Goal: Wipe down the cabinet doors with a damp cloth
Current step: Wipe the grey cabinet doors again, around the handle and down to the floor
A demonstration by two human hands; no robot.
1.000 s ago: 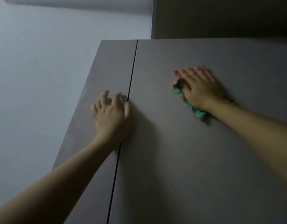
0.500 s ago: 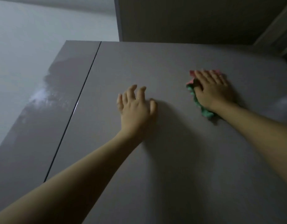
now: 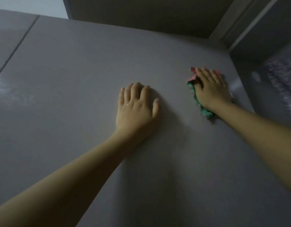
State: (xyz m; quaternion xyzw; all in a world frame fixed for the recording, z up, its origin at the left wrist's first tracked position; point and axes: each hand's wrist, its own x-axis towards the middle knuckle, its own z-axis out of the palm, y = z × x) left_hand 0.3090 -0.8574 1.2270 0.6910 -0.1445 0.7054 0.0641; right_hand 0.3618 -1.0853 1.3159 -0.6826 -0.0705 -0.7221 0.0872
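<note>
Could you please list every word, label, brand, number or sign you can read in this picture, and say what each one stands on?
None: no readable text appears anywhere.
Grey cabinet door: plain, no label.
Green and pink cloth under the right hand: no tag visible.
Left hand: flat on the door, bare.
Speckled patch at far right: too blurred to tell.

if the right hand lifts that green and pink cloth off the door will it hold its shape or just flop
Probably flop: the cloth lies bunched in soft folds under the right hand, so it looks limp. It likely slides easily on the cabinet door, which looks smooth with a slight sheen. Seems light, since flat fingers alone pin it.
</note>
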